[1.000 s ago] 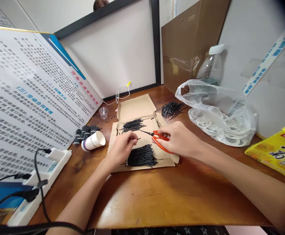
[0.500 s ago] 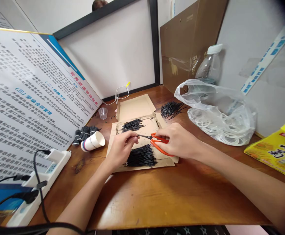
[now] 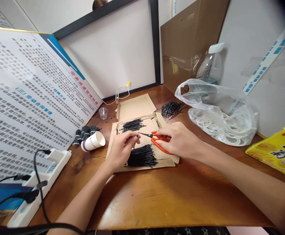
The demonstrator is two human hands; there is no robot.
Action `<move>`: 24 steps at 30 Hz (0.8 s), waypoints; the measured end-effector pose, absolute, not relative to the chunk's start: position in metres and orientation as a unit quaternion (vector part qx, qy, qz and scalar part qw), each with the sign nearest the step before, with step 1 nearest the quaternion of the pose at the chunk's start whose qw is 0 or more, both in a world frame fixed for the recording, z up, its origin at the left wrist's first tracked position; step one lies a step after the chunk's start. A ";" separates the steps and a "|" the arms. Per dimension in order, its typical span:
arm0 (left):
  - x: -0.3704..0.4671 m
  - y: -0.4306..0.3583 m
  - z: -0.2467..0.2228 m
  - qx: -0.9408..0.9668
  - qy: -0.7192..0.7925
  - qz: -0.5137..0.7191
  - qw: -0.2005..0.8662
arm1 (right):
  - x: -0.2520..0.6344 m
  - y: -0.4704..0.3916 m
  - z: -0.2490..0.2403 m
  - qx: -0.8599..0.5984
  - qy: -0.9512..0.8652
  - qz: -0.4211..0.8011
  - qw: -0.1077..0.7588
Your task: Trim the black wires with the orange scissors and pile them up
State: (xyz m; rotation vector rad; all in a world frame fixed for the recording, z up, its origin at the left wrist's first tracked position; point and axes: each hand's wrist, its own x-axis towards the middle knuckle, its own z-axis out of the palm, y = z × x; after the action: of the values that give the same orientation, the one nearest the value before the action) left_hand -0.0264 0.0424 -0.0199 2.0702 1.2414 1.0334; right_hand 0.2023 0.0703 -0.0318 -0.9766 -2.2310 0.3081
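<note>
My left hand (image 3: 122, 147) is closed in a pinch over the cardboard, with a thin black wire piece (image 3: 134, 146) between thumb and fingertips, mostly hidden. Orange-handled scissors (image 3: 157, 143) are in my right hand (image 3: 180, 138), their dark blades pointing left at my left fingertips. Whether the blades touch the wire I cannot tell. Below the hands, a dense row of black wire pieces (image 3: 143, 156) lies on the opened cardboard box (image 3: 136, 106). A smaller pile of black wires (image 3: 133, 125) rests on it farther back.
Another heap of black wires (image 3: 173, 109) lies right of the cardboard. To the left are tied black bundles (image 3: 85, 133), a tipped paper cup (image 3: 94, 142), a clear plastic cup (image 3: 103, 113) and a power strip (image 3: 50, 169). A plastic bag (image 3: 220, 120) and yellow packet (image 3: 277, 148) stand right.
The scissors have moved slightly right, and their blades look more closed. The wire piece, earlier stretched toward the blades, now hangs down at my left fingertips.
</note>
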 end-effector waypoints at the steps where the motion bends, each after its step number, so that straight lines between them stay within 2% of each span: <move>1: -0.026 0.042 -0.019 0.761 0.457 0.381 0.257 | 0.202 0.070 -0.032 -0.376 -0.853 0.119 0.341; 5: -0.028 0.044 -0.018 0.775 0.470 0.364 0.215 | 0.202 0.070 -0.033 -0.380 -0.849 0.123 0.345; 9: -0.039 0.055 -0.028 0.827 0.494 0.264 0.054 | 0.202 0.070 -0.034 -0.395 -0.845 0.127 0.337; 11: -0.045 0.062 -0.038 0.840 0.504 0.201 0.011 | 0.202 0.071 -0.033 -0.402 -0.844 0.129 0.331; 16: -0.057 0.073 -0.053 0.838 0.524 0.152 0.005 | 0.202 0.071 -0.031 -0.400 -0.848 0.131 0.322; 24: -0.053 0.068 -0.039 0.830 0.537 0.141 0.042 | 0.202 0.071 -0.031 -0.407 -0.845 0.133 0.320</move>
State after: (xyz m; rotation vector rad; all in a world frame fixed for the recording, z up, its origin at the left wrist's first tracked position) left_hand -0.0533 0.0683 -0.0387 2.5407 1.6442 0.4300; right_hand 0.2016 0.0708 -0.0313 -1.0702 -2.2221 0.3498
